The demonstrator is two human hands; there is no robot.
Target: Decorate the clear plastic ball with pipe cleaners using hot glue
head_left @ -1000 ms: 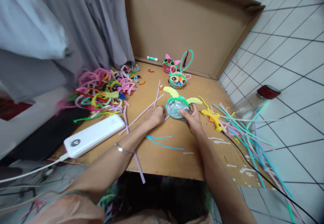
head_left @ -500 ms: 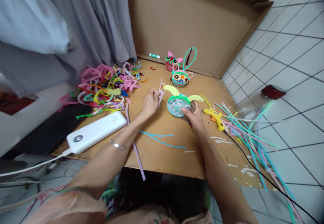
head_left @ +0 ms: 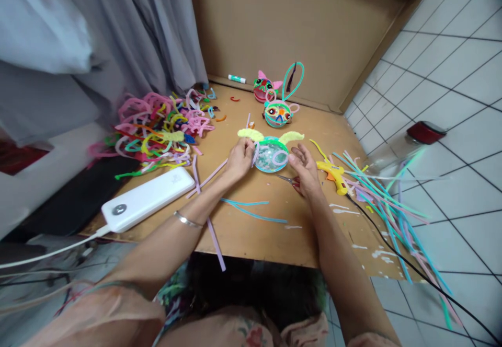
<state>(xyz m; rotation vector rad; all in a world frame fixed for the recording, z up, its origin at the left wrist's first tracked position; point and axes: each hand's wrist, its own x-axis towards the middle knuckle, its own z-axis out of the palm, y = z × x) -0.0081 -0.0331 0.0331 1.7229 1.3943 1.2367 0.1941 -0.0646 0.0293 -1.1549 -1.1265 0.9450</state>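
Observation:
A round ornament (head_left: 270, 158) with a green band, a blue rim and two yellow ear shapes lies on the table between my hands. My left hand (head_left: 241, 158) pinches a curled lilac pipe cleaner (head_left: 256, 153) at the ornament's left edge. At the right edge, my right hand (head_left: 304, 166) has its fingers apart beside a lilac loop (head_left: 280, 158) that lies over the ornament's face. Whether the fingertips touch it is unclear. Scissors (head_left: 290, 180) lie partly under my right hand.
Behind stand two finished-looking ornaments, one teal (head_left: 277, 114) and one red (head_left: 263, 93). A yellow glue gun (head_left: 335, 177) and loose pipe cleaners (head_left: 392, 211) lie right. At left are a tangled pile (head_left: 164, 122) and a white power bank (head_left: 149, 200); a lidded bottle (head_left: 400, 146) stands right.
My left hand has moved right to the ornament with the lilac piece. My right hand has come off the ornament and opened. The ornament's ears now lie further left, and the lilac loop shows on its face.

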